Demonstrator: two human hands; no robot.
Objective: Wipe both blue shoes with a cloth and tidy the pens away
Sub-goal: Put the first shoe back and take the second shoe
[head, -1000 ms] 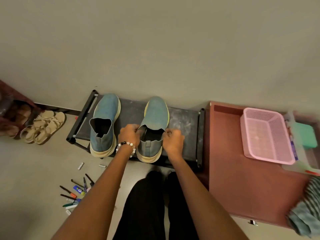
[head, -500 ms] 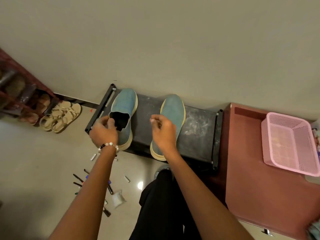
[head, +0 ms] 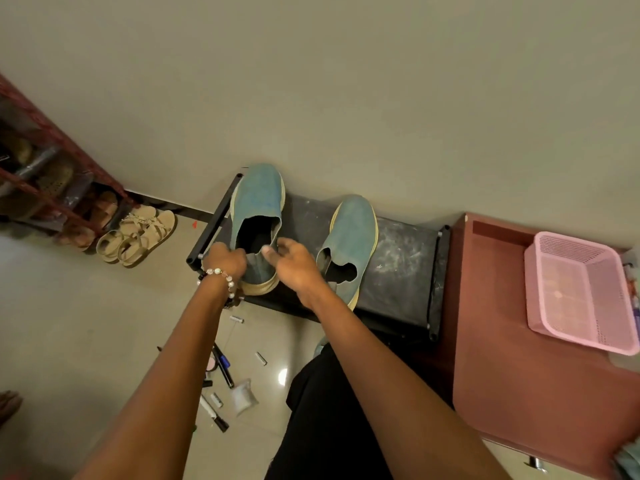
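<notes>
Two blue slip-on shoes stand on a low black rack [head: 401,261] against the wall. My left hand [head: 225,259], with a bead bracelet at the wrist, grips the heel of the left blue shoe [head: 258,199]. My right hand [head: 296,266] reaches across, its fingers loosely extended and touching the same shoe's heel collar. The right blue shoe [head: 353,230] lies free beside my right wrist. Several pens [head: 221,370] are scattered on the floor below the rack, partly hidden by my left forearm. A scrap of striped cloth [head: 629,459] shows at the bottom right corner.
A pink plastic basket [head: 581,292] sits on a red-brown cabinet [head: 519,382] to the right of the rack. Beige sandals [head: 138,233] lie on the floor at the left, beside a shoe shelf [head: 41,174]. A small clear plastic piece [head: 242,396] lies among the pens.
Both hands let go of the right blue shoe and moved left to the left blue shoe. My left hand now grips its heel. The view has swung left.
</notes>
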